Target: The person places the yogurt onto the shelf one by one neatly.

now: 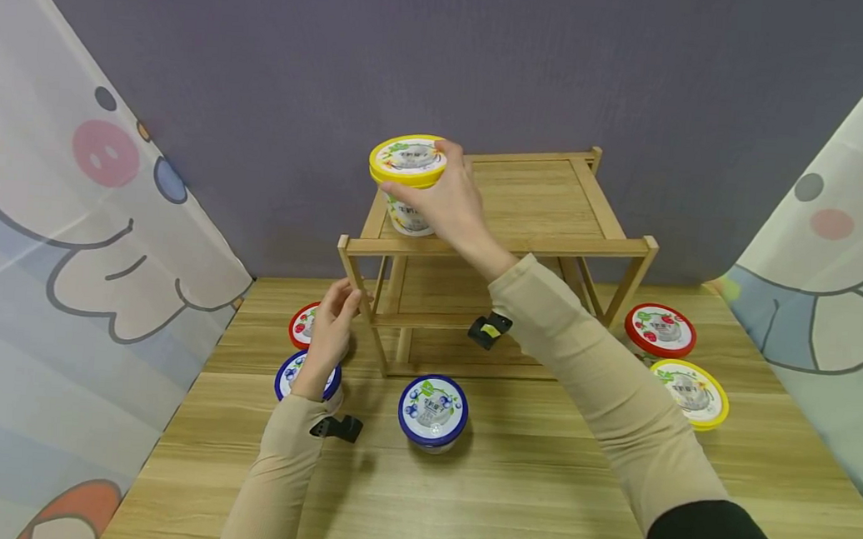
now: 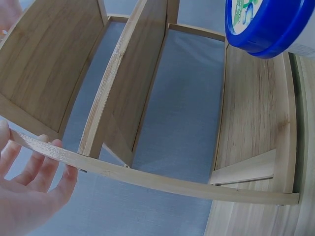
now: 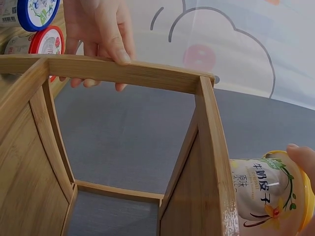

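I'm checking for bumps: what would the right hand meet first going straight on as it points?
Past the yellow-lidded tub it holds, the right hand would probably meet the grey wall behind the rack; depth is unclear.

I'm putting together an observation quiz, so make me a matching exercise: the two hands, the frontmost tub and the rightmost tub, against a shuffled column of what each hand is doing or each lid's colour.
Column one
1. Left hand
2. Right hand
3. Frontmost tub
4. Rightmost tub

Column two
A. Lidded in yellow
B. Holding a yellow-lidded tub
C. Lidded in blue
D. Gripping the wooden rack's side post

Right pairs: 1-D, 2-B, 3-C, 4-A.
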`<state>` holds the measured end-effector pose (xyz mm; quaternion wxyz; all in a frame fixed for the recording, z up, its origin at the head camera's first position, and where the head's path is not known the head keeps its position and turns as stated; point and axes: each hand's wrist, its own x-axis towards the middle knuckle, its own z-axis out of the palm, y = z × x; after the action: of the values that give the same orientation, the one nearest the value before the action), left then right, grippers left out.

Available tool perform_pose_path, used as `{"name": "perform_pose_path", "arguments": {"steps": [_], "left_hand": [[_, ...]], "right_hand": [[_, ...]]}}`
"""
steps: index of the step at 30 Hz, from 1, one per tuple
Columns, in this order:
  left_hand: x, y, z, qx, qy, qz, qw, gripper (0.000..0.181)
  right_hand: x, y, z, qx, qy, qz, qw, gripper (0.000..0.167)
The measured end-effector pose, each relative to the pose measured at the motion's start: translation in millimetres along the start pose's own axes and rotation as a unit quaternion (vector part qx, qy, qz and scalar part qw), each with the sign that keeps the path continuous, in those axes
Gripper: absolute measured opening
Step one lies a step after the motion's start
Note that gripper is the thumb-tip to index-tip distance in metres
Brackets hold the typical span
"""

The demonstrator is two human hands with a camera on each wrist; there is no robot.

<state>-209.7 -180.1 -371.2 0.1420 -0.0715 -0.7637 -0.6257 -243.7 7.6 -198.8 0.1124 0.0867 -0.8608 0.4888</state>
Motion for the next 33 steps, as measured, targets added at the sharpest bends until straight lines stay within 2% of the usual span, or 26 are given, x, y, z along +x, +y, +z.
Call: {"name": "perform_pose_path", "arguments": {"steps": [3, 11, 18, 25, 30, 33], "left_hand": [[-0.3, 0.5, 0.1, 0.004, 0.0, 0.001, 1.0, 0.034], [-0.6, 0.6, 0.8, -0.013, 0.0, 0.026, 0.9996, 0.034], [-1.0, -0.2, 0.0, -0.002, 0.006, 0.021, 0.9998, 0.031], [-1.5, 1.1, -0.1, -0.007, 0.006, 0.015, 0.9998, 0.031], [-1.9, 2.5, 0.7, -0.005, 0.01, 0.017, 0.9998, 0.03], [-2.1, 2.4, 1.1, -0.005, 0.011, 0.03, 0.9995, 0.03]], "right_hand": [[0.1, 0, 0, -0.004, 0.0, -0.003, 1.0, 0.089], [0.2, -1, 0, -0.008, -0.009, -0.009, 0.9999, 0.09], [-2.4, 1, -2, 0.006, -0.024, -0.024, 0.9994, 0.095], [-7.5, 4, -3, -0.008, -0.001, -0.052, 0.9986, 0.099], [-18.6, 4, -8, -0.023, 0.008, -0.071, 0.9972, 0.097], [-26.8, 4, -12, -0.039, 0.015, -0.085, 0.9955, 0.095]]}}
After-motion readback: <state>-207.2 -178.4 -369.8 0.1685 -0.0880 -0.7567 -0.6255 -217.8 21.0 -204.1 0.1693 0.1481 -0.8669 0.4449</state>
